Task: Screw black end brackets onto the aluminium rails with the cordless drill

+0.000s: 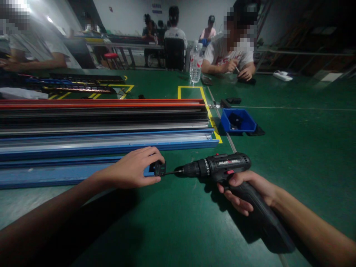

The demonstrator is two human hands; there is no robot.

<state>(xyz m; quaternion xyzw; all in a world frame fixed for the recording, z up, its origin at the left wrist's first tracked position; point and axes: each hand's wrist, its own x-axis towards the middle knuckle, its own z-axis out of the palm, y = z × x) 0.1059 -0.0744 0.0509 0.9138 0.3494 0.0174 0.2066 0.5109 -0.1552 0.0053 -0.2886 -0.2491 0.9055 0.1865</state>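
My left hand (139, 168) is closed around the near blue metal rail (55, 176) at its right end. Thumb and fingers grip a small black end cap (160, 168) that sits at that end. In my right hand (247, 191) is a black cordless drill (222, 165), held by its handle and pointing left. Its long thin bit (171, 172) reaches the end cap; whether the tip sits in a screw is too small to tell. The palm side of my left hand is hidden.
Beyond lie more rails: blue (178, 142), black (167, 113) and orange (139, 102). A blue parts bin (240, 128) holds dark pieces. Farther off stand water bottles (196, 65). A co-worker (230, 52) sits across the green table (306, 155), another person at the left.
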